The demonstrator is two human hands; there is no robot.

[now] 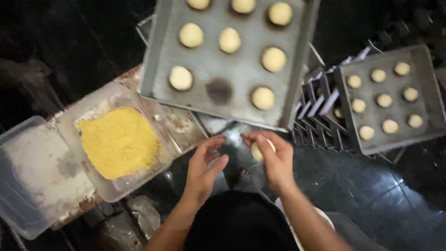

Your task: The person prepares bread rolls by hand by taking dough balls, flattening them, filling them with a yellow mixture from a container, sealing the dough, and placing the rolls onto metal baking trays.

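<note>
My right hand (pixel 274 160) grips a small pale dough ball (pixel 257 151) just below the near edge of a grey metal baking tray (pixel 241 100). Several round dough balls (pixel 263 98) sit in rows on that tray, and one dark round spot (pixel 219 90) on it is bare. My left hand (pixel 204 167) is beside the right one, fingers curved and apart, holding nothing. A clear plastic tub (pixel 162 116) with a heap of yellow crumbs (pixel 118 142) lies to the left of my left hand.
A second grey tray (pixel 427 83) with several dough balls rests on a stack of trays (pixel 316 116) at the right. The tub's clear lid (pixel 32 176) lies open at the far left. Dark tiled floor (pixel 371 195) shows below.
</note>
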